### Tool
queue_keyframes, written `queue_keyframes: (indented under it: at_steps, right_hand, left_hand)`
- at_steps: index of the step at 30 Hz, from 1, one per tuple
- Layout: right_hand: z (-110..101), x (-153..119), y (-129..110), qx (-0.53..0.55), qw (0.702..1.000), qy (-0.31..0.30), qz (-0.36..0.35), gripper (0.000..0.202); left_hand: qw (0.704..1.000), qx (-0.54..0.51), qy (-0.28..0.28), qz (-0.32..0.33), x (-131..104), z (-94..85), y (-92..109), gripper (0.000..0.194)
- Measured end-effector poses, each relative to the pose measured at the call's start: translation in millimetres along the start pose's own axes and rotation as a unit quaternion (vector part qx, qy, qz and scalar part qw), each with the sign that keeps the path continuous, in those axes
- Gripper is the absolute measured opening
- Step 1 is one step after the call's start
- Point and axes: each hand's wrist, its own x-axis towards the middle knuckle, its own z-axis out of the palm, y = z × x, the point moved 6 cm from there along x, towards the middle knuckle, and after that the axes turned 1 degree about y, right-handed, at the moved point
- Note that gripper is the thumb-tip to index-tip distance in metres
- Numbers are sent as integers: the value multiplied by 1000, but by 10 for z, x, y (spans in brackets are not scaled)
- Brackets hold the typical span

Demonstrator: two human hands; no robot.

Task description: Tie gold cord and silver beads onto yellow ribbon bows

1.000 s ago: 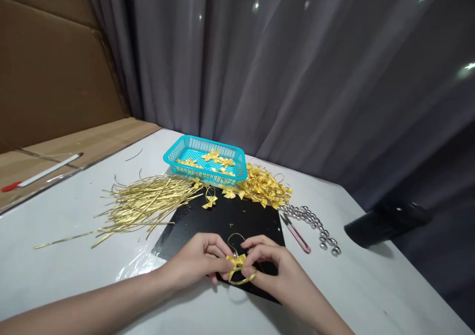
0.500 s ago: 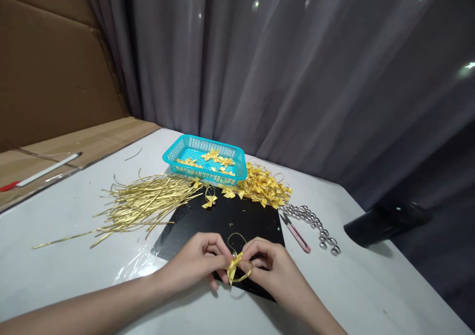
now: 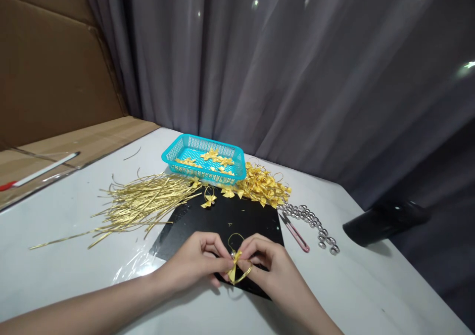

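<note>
Curtain [image 3: 260, 77], one, behind the far edge of the table [image 3: 371, 295]. Cardboard [image 3: 48, 68], upright and flat, beyond the left edge; one white stick [image 3: 48, 169] with a red end lies on it. Table one, white. Mat [image 3: 218, 226], one, black, reaching toward the near edge; its near part is covered by two hands.

Left hand [image 3: 208, 260]: thumb and finger pinched on the bow. Right hand [image 3: 265, 264]: fingertips pinched on the bow's other side. Bow [image 3: 232, 274], one, held just over the mat's near edge, thin wire loop above, one silver bead at the left fingertips.

Bottle [image 3: 384, 221], one, black, at the right edge. Basket [image 3: 192, 153], one, blue, by the far edge, hiding some table behind; several bows inside, overlapping, not countable. Gold wires [image 3: 144, 201], dozens, heaped off the mat's far left corner. Bow pile [image 3: 261, 187], dozens, off the mat's far right corner. Snips [image 3: 297, 234], one pair, pink, along the mat's right edge. One loose bow [image 3: 209, 201] near the mat's far edge. Beads [image 3: 313, 220], silver, a few dozen, trailing right of the snips.
</note>
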Motion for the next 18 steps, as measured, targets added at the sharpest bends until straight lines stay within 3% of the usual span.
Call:
queue_keyframes:
  at_steps: [10,18]
  right_hand:
    - [-12,-4,26,28,1000,3,0,15]
    - [-6,21,39,49,999,3,14,17]
  left_hand:
    - [1000,-2,-2,10,-12,-3,24,28]
    - [996,68,14,60,-60,9,115,18]
